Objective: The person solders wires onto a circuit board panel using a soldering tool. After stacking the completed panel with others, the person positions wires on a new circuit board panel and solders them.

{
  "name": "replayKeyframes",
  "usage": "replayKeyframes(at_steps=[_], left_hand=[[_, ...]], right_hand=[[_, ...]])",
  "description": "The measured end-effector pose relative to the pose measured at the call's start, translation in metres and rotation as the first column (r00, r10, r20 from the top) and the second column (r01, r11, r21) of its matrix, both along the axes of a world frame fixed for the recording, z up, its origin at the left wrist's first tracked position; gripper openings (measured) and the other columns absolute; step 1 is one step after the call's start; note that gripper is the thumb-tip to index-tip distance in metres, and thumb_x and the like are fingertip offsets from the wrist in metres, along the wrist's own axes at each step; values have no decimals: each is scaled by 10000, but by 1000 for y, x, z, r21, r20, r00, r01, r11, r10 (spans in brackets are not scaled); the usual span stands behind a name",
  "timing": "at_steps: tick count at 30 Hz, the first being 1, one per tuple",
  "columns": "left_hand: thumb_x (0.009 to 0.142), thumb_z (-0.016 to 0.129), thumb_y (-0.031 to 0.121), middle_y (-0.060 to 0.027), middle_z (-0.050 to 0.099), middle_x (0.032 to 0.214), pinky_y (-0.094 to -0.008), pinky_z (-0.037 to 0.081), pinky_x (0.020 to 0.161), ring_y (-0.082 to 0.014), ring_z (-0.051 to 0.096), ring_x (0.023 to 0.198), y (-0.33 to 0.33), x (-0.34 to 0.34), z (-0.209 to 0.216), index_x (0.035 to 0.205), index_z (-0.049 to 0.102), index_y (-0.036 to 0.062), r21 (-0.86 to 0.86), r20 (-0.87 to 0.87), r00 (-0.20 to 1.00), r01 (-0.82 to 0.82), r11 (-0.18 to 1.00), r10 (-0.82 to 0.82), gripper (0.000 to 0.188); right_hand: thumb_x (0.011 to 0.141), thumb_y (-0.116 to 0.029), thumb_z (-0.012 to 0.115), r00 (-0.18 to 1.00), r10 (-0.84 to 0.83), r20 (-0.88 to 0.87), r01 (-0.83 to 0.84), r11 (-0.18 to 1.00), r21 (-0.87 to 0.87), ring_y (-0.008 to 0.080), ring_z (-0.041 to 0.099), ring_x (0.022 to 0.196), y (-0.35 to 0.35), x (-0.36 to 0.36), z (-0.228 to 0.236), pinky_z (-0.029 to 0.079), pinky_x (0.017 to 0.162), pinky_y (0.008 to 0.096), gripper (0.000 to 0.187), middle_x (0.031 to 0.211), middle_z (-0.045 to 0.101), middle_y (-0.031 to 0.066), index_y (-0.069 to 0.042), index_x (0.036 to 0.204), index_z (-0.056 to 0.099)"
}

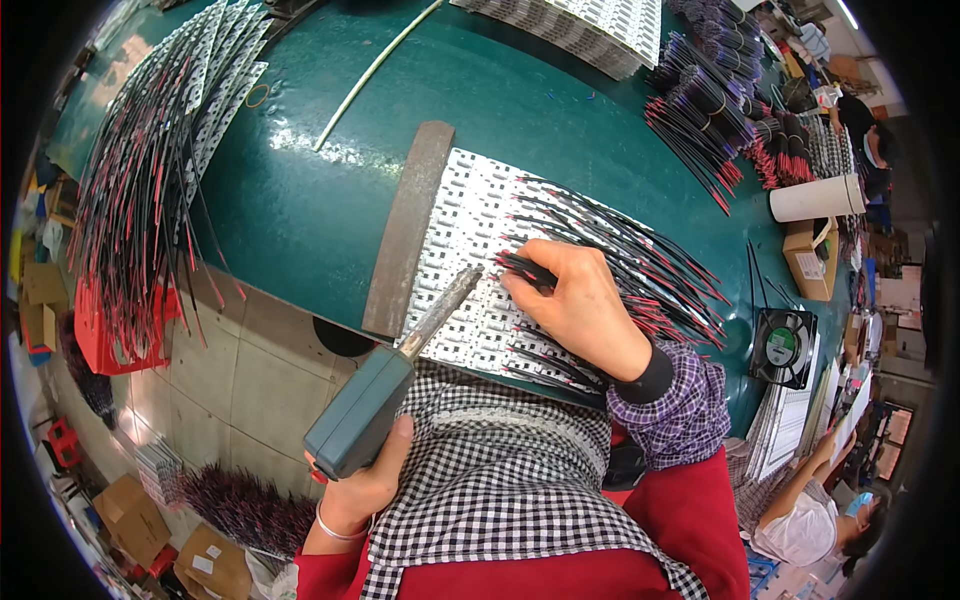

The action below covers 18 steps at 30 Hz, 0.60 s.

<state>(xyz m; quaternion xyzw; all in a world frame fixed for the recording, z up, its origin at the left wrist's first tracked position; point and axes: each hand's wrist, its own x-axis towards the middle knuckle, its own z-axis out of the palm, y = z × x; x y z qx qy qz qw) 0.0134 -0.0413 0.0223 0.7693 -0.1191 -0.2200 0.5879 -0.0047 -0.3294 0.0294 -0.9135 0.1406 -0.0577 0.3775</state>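
My left hand is wrapped round the green handle of a soldering gun, its metal tip pointing up and to the right. That tip meets a white circuit board panel with rows of small dark pads, close to my right fingertips. Between the thumb and fingers of my right hand is a bunch of black wires with red ends. More black wires run from the panel's rows toward the right. A flat brown metal bar lies along the panel's left edge.
Wired panels hang over the table's left end above a red stool. Stacked panels and wire bundles sit at the back. To the right are a small fan, a cardboard box and another person.
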Motion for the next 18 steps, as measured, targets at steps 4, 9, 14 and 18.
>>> replayKeyframes(at_steps=[4,9,14,18], left_hand=[[838,805,38,-82,722,1043,-296,538,797,-155,662,892,2,-1,0,1118,709,-17,22,39,999,5,1000,-6,301],[844,776,3,-96,709,1069,-295,534,809,-162,660,908,4,0,1,1156,692,-21,-60,71,997,-18,998,22,324],[845,763,-12,-93,703,1084,-315,530,842,-175,656,944,13,-4,-3,1171,683,-23,-51,-18,999,-33,998,32,336],[844,761,-19,-92,704,1095,-315,531,859,-174,655,967,9,-4,0,1182,678,-23,-55,50,999,-3,998,6,349]], right_hand=[[862,-101,698,997,64,-47,-66,997,-28,384,623,700,-2,-4,9,484,635,450,156,817,648,188,32,929,654],[860,11,693,962,3,272,32,992,-126,303,618,749,5,-16,20,489,642,397,185,911,627,118,6,1038,643],[842,13,703,976,-33,215,6,992,127,290,652,753,23,-15,21,515,651,362,176,892,640,138,13,1009,648],[803,-11,700,993,-16,120,4,995,96,321,658,705,20,-15,3,514,622,397,129,829,650,167,34,900,628]])
